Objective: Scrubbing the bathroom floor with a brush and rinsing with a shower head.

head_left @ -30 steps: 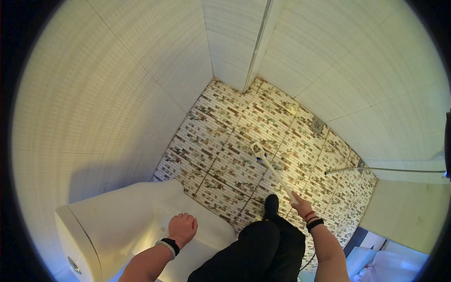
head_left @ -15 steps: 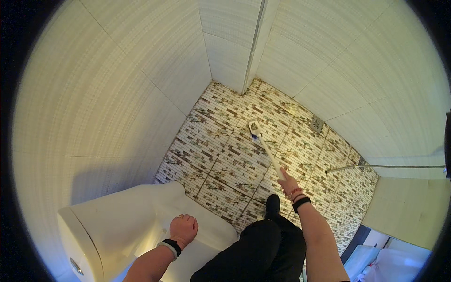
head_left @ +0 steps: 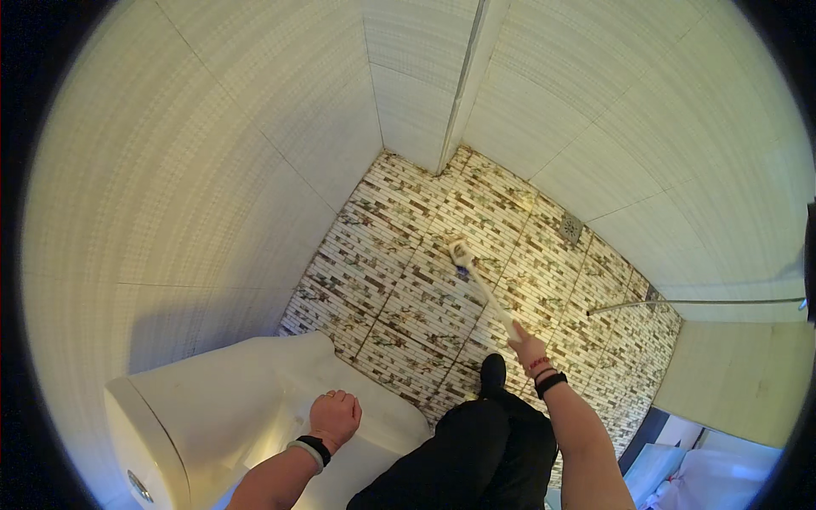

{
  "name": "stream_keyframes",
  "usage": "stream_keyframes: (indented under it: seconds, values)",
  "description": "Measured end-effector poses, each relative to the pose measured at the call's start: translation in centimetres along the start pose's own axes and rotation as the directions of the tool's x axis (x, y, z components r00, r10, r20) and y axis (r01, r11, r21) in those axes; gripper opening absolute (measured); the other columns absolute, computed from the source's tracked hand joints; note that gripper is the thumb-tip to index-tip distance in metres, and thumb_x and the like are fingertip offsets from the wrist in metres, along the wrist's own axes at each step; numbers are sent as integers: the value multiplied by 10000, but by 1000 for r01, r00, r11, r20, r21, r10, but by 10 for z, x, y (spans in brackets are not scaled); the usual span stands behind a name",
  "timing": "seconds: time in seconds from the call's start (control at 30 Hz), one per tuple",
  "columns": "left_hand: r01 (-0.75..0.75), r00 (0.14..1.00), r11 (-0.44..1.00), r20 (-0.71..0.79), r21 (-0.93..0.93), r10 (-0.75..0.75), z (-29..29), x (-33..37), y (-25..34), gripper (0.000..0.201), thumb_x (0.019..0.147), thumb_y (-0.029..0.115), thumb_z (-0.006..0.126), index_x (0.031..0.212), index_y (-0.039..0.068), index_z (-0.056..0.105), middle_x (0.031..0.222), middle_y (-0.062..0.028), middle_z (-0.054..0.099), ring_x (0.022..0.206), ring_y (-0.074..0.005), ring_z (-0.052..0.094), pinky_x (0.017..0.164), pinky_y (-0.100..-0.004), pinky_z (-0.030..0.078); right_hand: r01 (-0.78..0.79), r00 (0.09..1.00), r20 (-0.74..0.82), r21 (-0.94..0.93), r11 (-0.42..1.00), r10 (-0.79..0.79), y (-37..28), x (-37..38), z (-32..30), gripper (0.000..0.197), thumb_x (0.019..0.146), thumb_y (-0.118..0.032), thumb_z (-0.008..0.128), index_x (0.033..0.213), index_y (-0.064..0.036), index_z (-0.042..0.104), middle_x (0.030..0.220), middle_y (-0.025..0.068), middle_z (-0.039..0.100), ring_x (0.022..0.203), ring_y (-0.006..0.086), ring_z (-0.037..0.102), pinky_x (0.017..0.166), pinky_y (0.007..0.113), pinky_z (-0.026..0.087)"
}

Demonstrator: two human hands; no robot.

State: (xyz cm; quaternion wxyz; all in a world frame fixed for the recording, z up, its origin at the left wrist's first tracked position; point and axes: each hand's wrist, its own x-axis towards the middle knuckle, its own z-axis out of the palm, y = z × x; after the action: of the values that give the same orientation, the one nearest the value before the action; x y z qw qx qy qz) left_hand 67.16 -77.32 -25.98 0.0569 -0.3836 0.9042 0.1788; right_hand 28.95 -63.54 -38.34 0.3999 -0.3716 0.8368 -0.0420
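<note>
My right hand (head_left: pixel 529 346) is wrapped round the handle end of a long white scrub brush (head_left: pixel 489 293). The brush slants away from me to the upper left. Its head, with a patch of blue bristles, is down at the patterned tile floor (head_left: pixel 425 319). Over the white toilet (head_left: pixel 229 374) on my left, my left hand (head_left: pixel 336 416) is curled into a fist, with nothing showing in it. A ring and dark wristbands show on that side, and bands are on my right wrist too.
A metal floor drain (head_left: pixel 571 228) lies by the far right wall. A thin hose or pipe (head_left: pixel 697 303) crosses at the right. Pale tiled walls (head_left: pixel 212 170) rise around, with a narrow upright edge (head_left: pixel 459 93) at the far corner. My dark shoe (head_left: pixel 493 374) stands on the floor.
The brush head has come slightly back toward me along the floor, and my right hand has shifted a little nearer and to the right. My left fist has barely moved.
</note>
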Motion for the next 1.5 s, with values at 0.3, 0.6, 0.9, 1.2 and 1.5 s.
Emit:
stream_keyframes:
  seconds: [0.3,0.6,0.9,1.2,1.5]
  values:
    - [-2,1000,1000,-8,9,2,1,-1,-1,115,661,164,523,584,78,514,599,-82,516,585,-240,513,536,-357,415,-167,982,-50,209,964,180,-45,43,-14,602,784,-247,507,1292,-165,196,710,156,574,494,212,522,413,330,418]
    - [-31,999,999,-31,36,32,0,-4,-3,143,690,164,513,578,75,500,603,-78,510,582,-230,513,534,-348,417,-17,990,143,-24,1000,21,-49,-55,-7,640,769,-272,520,1294,-147,178,702,163,565,518,218,546,448,321,443]
    - [-13,999,999,-42,-35,12,0,-4,-3,129,664,162,520,575,70,501,602,-81,500,596,-239,508,549,-350,416,-102,988,133,133,986,84,-71,5,-11,593,797,-216,491,1294,-135,177,693,140,566,432,181,490,382,306,415]
    - [-33,998,999,-52,30,34,4,-3,-3,137,674,164,522,569,79,502,592,-64,499,594,-215,510,549,-326,411,-169,985,77,222,960,155,-75,29,-4,605,795,-213,499,1293,-114,170,668,136,554,475,183,496,393,299,400]
    - [-10,1000,1000,-22,12,10,2,-3,-2,140,676,175,515,578,75,505,606,-77,506,599,-237,510,542,-349,415,26,977,209,34,999,-33,-72,-51,-10,591,792,-241,488,1287,-128,186,683,162,567,517,229,540,452,329,439]
